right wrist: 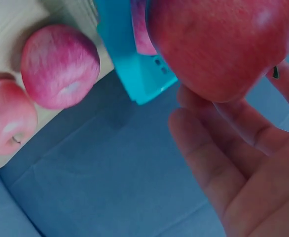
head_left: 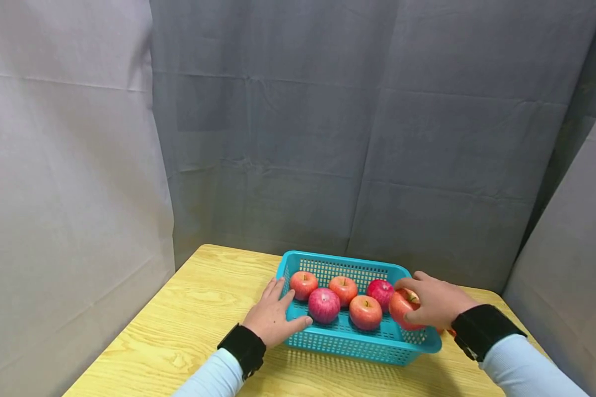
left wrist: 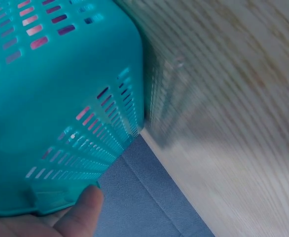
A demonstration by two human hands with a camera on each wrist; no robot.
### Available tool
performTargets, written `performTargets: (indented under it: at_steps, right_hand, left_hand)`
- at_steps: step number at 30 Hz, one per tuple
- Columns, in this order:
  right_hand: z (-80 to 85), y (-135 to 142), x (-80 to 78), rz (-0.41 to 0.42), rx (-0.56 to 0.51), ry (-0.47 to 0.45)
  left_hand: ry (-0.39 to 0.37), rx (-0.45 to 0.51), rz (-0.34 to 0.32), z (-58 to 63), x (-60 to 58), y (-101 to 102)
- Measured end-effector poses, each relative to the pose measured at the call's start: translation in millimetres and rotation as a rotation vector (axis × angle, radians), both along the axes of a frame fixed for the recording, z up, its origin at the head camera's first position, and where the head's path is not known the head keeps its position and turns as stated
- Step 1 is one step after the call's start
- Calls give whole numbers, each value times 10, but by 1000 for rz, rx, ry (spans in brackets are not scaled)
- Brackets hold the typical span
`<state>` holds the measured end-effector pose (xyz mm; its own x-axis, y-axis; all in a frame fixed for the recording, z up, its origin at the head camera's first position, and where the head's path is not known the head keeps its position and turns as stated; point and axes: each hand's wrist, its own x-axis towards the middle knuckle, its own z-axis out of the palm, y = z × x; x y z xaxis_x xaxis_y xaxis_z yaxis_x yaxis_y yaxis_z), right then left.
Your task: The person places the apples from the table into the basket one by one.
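Note:
A turquoise plastic basket (head_left: 350, 353) with slotted walls sits on the table with several apples inside, among them a dark pink apple (head_left: 324, 305) and a paler red apple (head_left: 365, 312). My left hand (head_left: 273, 317) rests on the basket's left end, fingers spread along the rim and thumb over the front edge. From the left wrist view, a fingertip (left wrist: 90, 200) touches the basket wall by its rim. Over the basket's right end, my right hand (head_left: 439, 300) grips a red apple (head_left: 402, 310) between thumb and fingers. That apple (right wrist: 218, 44) fills the upper right wrist view.
Beyond the basket's right end, a dark pink apple (right wrist: 60, 66) and a lighter red apple (right wrist: 9, 116) lie close together near the table edge. The wood-grain table (head_left: 179, 331) extends left of the basket. A grey cloth (head_left: 298, 138) hangs behind.

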<state>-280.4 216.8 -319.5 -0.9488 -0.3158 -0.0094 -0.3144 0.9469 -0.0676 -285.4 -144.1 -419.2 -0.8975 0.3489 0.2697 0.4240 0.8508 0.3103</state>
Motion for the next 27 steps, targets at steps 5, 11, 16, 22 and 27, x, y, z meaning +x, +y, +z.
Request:
performTargets:
  at_steps: [5,11,16,22,27]
  right_hand:
    - [-122,-97,-34,28,17,-19]
    - [-275,-146,-87,43,41,-56]
    - [-398,-141,-112,89,47,-45]
    - [-480,-127,-114,107,31,-38]
    - [-513,-143,-113,95,28,-39]
  left_hand:
    - [0,-3,3,-16,-14,-2]
    - [2,3,-7,-20,-22,0]
    - [3,12,-14,-43,-23,-5]
    - [-5,8,-16,-46,-16,-9]
    - [2,17,-21,-28,-20,-8]
